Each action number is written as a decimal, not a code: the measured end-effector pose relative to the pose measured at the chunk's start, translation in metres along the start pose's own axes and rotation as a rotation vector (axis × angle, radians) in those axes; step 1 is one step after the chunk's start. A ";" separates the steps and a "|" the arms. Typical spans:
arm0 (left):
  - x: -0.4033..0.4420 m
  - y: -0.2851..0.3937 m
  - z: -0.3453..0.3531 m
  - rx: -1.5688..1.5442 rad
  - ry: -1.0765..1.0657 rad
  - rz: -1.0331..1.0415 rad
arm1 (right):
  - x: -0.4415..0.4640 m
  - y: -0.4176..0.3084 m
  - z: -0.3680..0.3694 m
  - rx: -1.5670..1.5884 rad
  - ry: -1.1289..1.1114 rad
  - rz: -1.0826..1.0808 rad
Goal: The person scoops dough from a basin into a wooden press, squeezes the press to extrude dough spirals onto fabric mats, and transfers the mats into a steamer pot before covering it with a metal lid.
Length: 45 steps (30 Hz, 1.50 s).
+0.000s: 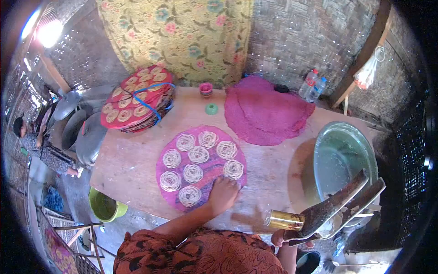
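Note:
My left hand (224,195) rests on the lower right part of a round pink mesh mat (211,137), fingers bent down against it and holding nothing. Several pale coils of thin dough strands (198,155) lie on the mat; one coil (233,169) is just beyond my fingertips. To the right, my right hand (278,238) is closed around a hand press with two long wooden handles (335,208) and a brass cylinder (286,220). The press is held over the table's front edge, its cylinder pointing left. Part of my right hand is hidden behind it.
On the wooden table (132,160) stand a tied stack of coil-covered mats (137,98), folded pink mesh mats (264,109), a small pink cup (205,89), a green ring-shaped object (211,108), two bottles (312,86) and a large basin (345,155). Another person (43,148) is at far left.

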State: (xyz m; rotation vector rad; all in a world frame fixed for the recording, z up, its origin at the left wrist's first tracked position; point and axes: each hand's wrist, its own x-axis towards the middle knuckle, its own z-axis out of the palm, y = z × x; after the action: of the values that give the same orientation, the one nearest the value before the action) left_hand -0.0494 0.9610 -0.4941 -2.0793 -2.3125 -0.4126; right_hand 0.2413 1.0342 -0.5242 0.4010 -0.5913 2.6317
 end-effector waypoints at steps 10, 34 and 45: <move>-0.003 0.000 0.014 0.054 0.009 0.132 | 0.029 0.020 0.009 -0.029 -0.033 0.052; -0.163 -0.223 -0.061 -0.048 0.597 -0.687 | 0.059 0.075 0.042 -0.012 0.027 0.160; -0.166 -0.224 -0.055 0.038 0.523 -0.462 | 0.072 0.101 0.037 -0.004 -0.003 0.161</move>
State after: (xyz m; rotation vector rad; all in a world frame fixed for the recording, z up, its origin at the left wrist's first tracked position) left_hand -0.2579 0.7691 -0.5134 -1.1966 -2.3951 -0.7951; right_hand 0.1395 0.9571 -0.5002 0.3706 -0.6554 2.7823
